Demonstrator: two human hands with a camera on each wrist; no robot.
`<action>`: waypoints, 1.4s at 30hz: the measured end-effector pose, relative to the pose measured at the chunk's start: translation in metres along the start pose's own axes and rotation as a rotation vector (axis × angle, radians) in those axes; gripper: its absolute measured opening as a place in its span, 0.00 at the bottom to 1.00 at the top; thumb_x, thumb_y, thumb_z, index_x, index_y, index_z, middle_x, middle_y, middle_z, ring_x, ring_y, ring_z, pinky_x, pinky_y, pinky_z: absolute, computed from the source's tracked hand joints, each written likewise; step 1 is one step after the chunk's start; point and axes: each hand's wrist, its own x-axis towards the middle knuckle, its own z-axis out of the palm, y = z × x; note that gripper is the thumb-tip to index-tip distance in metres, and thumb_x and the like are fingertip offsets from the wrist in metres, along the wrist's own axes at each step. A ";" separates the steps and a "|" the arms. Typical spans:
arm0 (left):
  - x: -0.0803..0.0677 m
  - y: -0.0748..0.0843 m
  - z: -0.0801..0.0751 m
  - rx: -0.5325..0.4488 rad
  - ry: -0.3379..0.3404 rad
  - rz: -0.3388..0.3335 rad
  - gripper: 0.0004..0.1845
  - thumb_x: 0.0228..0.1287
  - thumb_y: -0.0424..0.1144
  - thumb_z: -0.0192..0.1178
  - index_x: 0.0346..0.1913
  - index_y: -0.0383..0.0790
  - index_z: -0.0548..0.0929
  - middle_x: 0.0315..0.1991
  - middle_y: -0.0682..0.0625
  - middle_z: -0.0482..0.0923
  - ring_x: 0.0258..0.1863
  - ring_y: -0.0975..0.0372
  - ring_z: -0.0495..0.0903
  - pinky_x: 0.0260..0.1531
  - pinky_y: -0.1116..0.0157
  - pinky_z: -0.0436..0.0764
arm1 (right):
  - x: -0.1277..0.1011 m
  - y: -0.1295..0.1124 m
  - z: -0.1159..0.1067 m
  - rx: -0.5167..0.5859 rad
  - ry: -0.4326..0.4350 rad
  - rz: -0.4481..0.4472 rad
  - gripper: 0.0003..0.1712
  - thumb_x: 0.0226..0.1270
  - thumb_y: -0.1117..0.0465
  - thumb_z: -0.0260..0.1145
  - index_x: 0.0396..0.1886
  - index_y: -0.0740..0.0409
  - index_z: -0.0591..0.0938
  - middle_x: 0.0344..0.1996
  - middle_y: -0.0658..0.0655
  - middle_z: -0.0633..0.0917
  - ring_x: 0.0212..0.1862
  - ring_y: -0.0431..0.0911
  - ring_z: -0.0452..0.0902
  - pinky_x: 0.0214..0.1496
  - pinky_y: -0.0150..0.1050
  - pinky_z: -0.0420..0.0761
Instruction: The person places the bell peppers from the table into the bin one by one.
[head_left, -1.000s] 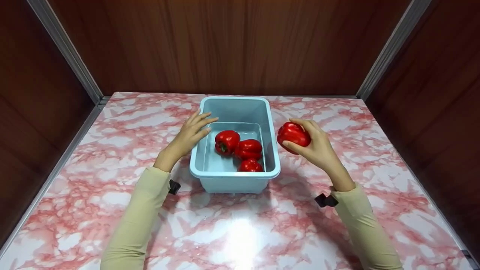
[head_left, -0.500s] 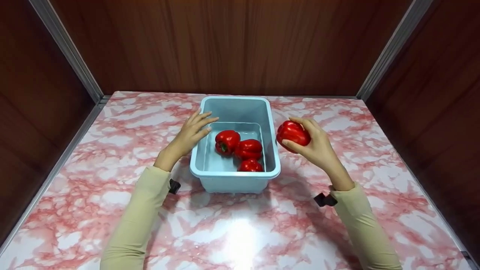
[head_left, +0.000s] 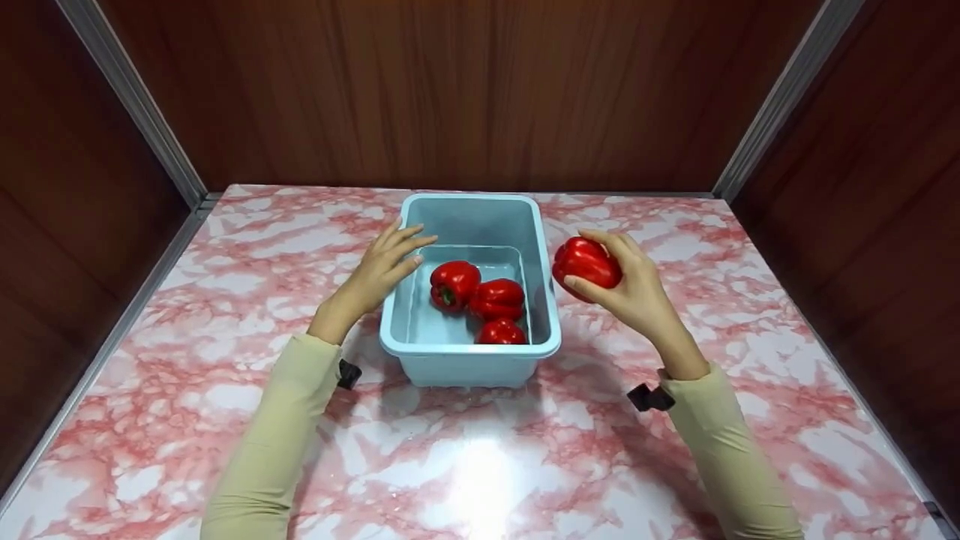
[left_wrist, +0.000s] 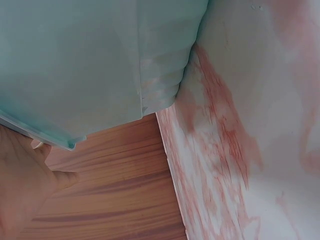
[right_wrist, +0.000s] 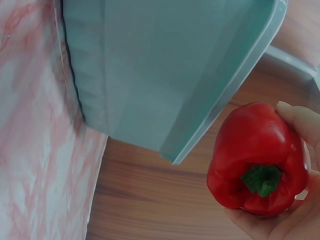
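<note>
A light blue plastic bin (head_left: 466, 367) stands mid-table with three red bell peppers in it. One pepper (head_left: 454, 286) lies to the left with its stem showing, a second (head_left: 498, 298) touches its right side, and a third (head_left: 502, 331) sits by the near wall, partly hidden by the rim. My left hand (head_left: 376, 268) rests at the bin's left rim, fingers fairly straight and reaching over it. Just outside the right rim, my right hand (head_left: 634, 289) grips another red bell pepper (right_wrist: 257, 150) between thumb and fingers, held above the table. Its green stem faces the right wrist camera.
The table (head_left: 202, 420) has a red-and-white marbled top. Dark wood-grain panels (head_left: 457, 90) enclose it at the back and both sides, with metal strips (head_left: 139, 105) along the corners. A small black device (head_left: 651, 398) is strapped at each wrist.
My right hand has lifted slightly, taking the gripped bell pepper up with it. The left hand, the bin and the peppers inside look the same.
</note>
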 end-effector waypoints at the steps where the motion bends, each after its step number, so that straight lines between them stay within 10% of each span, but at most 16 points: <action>1: 0.000 0.000 0.000 0.002 0.000 -0.002 0.22 0.69 0.50 0.46 0.63 0.51 0.72 0.68 0.44 0.60 0.72 0.48 0.41 0.67 0.44 0.38 | 0.000 0.000 0.000 -0.001 0.000 0.000 0.36 0.50 0.46 0.72 0.61 0.41 0.72 0.53 0.54 0.75 0.53 0.50 0.71 0.50 0.53 0.77; 42: 0.000 0.000 0.000 0.009 0.002 0.008 0.23 0.69 0.51 0.45 0.63 0.50 0.72 0.68 0.43 0.61 0.72 0.45 0.43 0.66 0.43 0.38 | 0.008 -0.016 0.005 0.043 0.016 -0.071 0.35 0.50 0.48 0.73 0.60 0.43 0.74 0.52 0.55 0.75 0.52 0.49 0.71 0.49 0.52 0.77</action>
